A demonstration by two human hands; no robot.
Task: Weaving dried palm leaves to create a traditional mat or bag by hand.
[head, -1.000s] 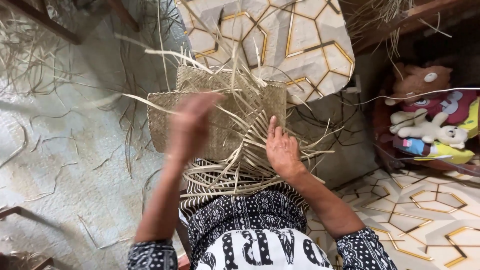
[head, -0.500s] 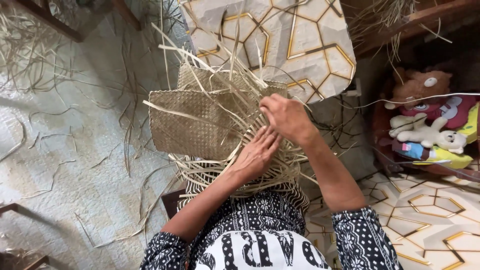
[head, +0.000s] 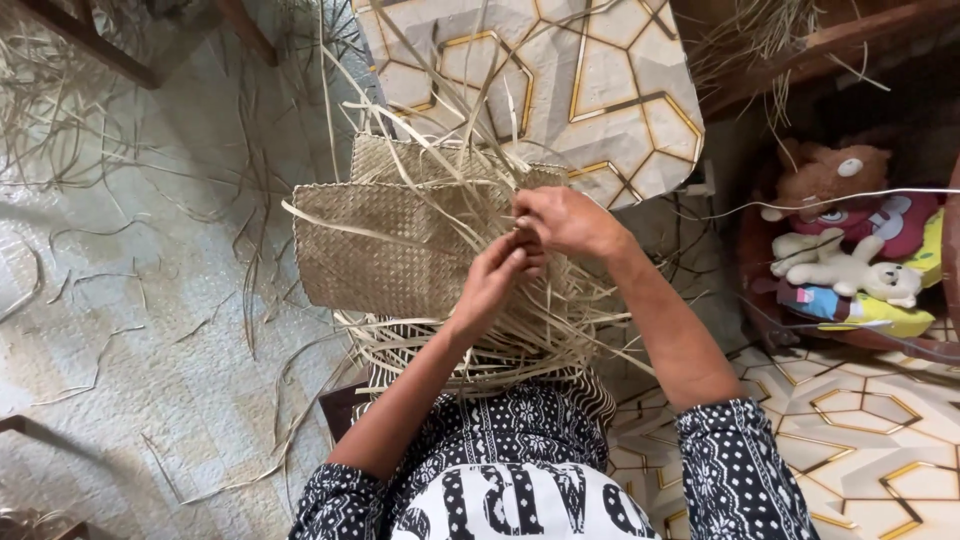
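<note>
Floor: pale textured mat (head: 120, 330) littered with dry strips.
Woven panel: flat tan piece (head: 375, 245) on the person's lap, loose strips (head: 470, 340) fanning from its near edge.
Left hand (head: 490, 280): grip pinching a strip beside the right fingertips.
Right hand (head: 570, 222): grip pressed together on the same strands.
Far right: stuffed toys (head: 840, 260) on a shelf.

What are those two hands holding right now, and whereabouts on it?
Both the left hand and right hand pinch loose straw strips at the unfinished edge of the woven mat.
</note>
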